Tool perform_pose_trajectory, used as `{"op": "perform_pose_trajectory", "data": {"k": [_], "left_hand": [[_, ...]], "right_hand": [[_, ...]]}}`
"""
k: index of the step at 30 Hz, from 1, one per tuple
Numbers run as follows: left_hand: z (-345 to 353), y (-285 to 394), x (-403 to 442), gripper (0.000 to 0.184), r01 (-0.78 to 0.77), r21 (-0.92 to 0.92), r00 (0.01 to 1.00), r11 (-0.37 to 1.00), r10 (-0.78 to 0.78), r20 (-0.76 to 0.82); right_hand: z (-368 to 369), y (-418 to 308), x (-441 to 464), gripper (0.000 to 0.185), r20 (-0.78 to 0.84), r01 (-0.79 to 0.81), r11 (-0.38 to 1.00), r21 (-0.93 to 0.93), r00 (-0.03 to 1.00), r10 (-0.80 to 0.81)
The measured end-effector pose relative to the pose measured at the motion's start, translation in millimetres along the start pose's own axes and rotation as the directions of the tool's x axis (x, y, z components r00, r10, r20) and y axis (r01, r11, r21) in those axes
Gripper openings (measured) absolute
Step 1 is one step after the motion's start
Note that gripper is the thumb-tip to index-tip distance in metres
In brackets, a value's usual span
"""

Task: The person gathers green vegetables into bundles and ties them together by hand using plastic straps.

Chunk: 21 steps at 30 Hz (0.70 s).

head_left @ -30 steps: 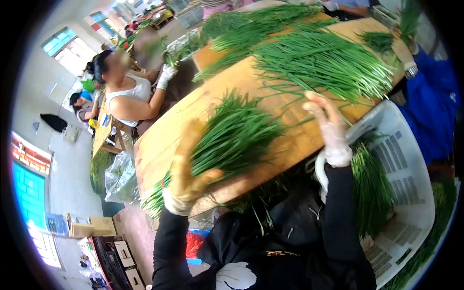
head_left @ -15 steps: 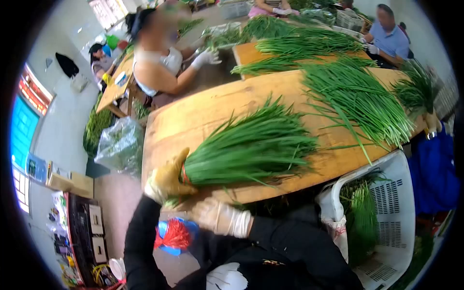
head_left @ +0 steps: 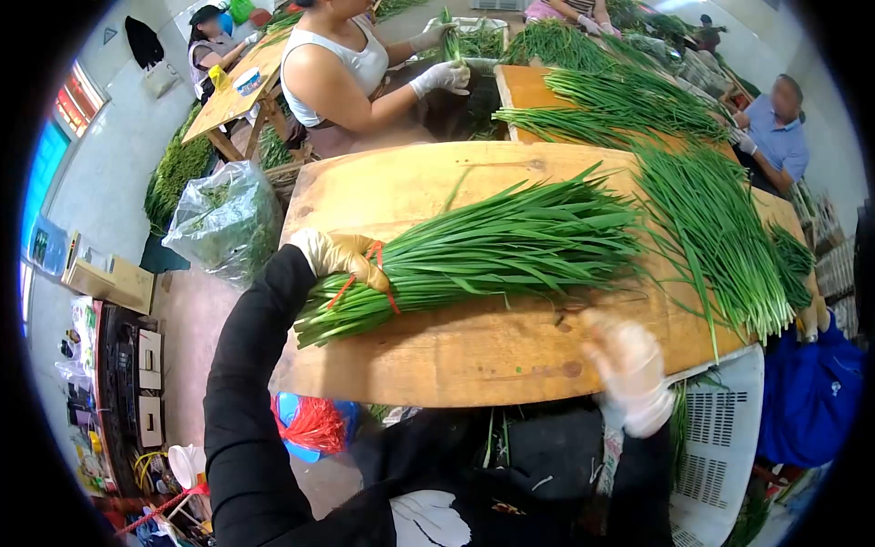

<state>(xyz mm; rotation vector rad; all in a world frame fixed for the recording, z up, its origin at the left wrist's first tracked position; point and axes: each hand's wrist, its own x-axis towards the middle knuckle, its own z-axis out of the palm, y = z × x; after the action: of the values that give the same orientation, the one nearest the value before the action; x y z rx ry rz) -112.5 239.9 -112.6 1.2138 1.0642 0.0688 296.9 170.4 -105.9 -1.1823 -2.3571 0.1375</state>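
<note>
A bunch of garlic chives (head_left: 510,239) lies on the wooden table, its cut ends toward the left and its leaf tips fanned out to the right. Red string (head_left: 392,290) is looped around it near the cut ends. My left hand (head_left: 342,257), in a stained pale glove, is closed over the bunch at the string, the fingers wrapped across the stalks. Off the leaf tips, above the table's front edge, is my right hand (head_left: 633,369), also gloved. It is smeared by motion, so its fingers cannot be made out, and nothing visible hangs from it.
A larger pile of chives (head_left: 720,237) lies at the table's right side. A white plastic crate (head_left: 720,447) stands below the front right edge. Red string strands (head_left: 314,427) sit in a blue container at lower left. Co-workers with gloved hands (head_left: 442,80) are across the table.
The bunch has turned flatter on the table, its cut ends now showing at the left. My right hand has moved from beside the left hand to the right, past the leaf tips.
</note>
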Motion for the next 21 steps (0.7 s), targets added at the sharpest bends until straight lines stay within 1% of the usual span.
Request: {"op": "perform_pose_trajectory", "data": {"k": [1,2,3,4,6,7,8,10,11,12,13,14,15,16,17,18,19,20,21], "left_hand": [[-1,-3,2,0.046,-0.036,0.023,0.999,0.999,0.036,0.000],[-2,-5,3,0.048,-0.075,0.047,0.997,0.996,0.075,-0.001],[-2,-6,4,0.050,-0.075,0.023,0.997,0.997,0.074,0.025],[-3,-2,3,0.055,-0.035,0.077,0.999,0.996,0.034,0.015],[-1,-2,3,0.058,-0.049,0.052,0.999,0.997,0.048,0.027],[6,1,0,0.051,-0.093,0.029,0.996,0.995,0.093,0.012],[3,-1,0,0.051,-0.097,0.039,0.995,0.995,0.096,0.017],[-5,-9,-1,0.045,-0.206,0.232,0.977,0.951,0.212,0.002],[6,-1,0,0.044,-0.172,0.269,0.982,0.948,0.186,-0.025],[16,18,-10,0.045,-0.078,0.310,0.993,0.947,0.103,-0.066],[12,13,-6,0.049,-0.084,0.312,0.992,0.946,0.108,-0.059],[8,3,-1,0.054,-0.090,0.307,0.992,0.947,0.111,-0.053],[6,-2,3,0.054,-0.100,0.310,0.992,0.946,0.118,-0.042],[5,-7,5,0.053,-0.092,0.319,0.992,0.943,0.116,-0.057],[6,-8,4,0.051,-0.086,0.328,0.990,0.941,0.117,-0.076],[10,-3,1,0.051,-0.096,0.332,0.989,0.939,0.127,-0.074],[16,4,-3,0.051,-0.042,0.384,0.990,0.923,0.090,-0.109],[21,11,-6,0.051,0.015,0.435,0.988,0.900,0.054,-0.145],[24,12,-8,0.051,-0.009,0.429,0.985,0.903,0.083,-0.154]], "right_hand": [[3,-22,2,0.029,0.059,0.052,0.999,0.011,0.997,-0.053],[12,-42,2,0.026,0.125,0.149,0.988,0.048,0.980,-0.154],[24,-63,10,0.024,0.073,0.308,0.918,0.251,0.939,-0.335],[39,-81,10,0.036,0.049,0.436,0.814,0.384,0.870,-0.490],[39,-136,38,0.046,0.108,0.488,0.836,0.250,0.844,-0.525],[49,-147,47,0.054,0.081,0.482,0.854,0.196,0.860,-0.504],[58,-149,55,0.063,0.052,0.472,0.870,0.144,0.874,-0.483],[70,-125,78,0.062,-0.076,0.416,0.879,-0.233,0.893,-0.443],[73,-107,86,0.061,-0.074,0.336,0.878,-0.342,0.922,-0.381],[66,-91,89,0.058,-0.161,0.263,0.923,-0.282,0.935,-0.316],[72,-68,87,0.051,-0.192,0.255,0.923,-0.288,0.929,-0.317],[59,-57,78,0.035,-0.158,0.258,0.871,-0.418,0.924,-0.349],[61,-45,74,0.048,-0.213,0.263,0.887,-0.380,0.908,-0.361],[57,-35,65,0.043,-0.138,0.260,0.903,-0.342,0.937,-0.322],[58,-20,59,0.039,-0.147,0.247,0.961,-0.128,0.953,-0.265],[56,-10,55,0.034,-0.145,0.224,0.970,0.091,0.967,-0.210],[49,-2,47,0.030,0.048,-0.028,0.907,0.420,0.999,0.009],[39,0,41,0.025,0.293,-0.316,0.695,0.646,0.943,0.156],[32,-3,36,0.020,0.331,-0.338,0.693,0.637,0.932,0.151]]}}
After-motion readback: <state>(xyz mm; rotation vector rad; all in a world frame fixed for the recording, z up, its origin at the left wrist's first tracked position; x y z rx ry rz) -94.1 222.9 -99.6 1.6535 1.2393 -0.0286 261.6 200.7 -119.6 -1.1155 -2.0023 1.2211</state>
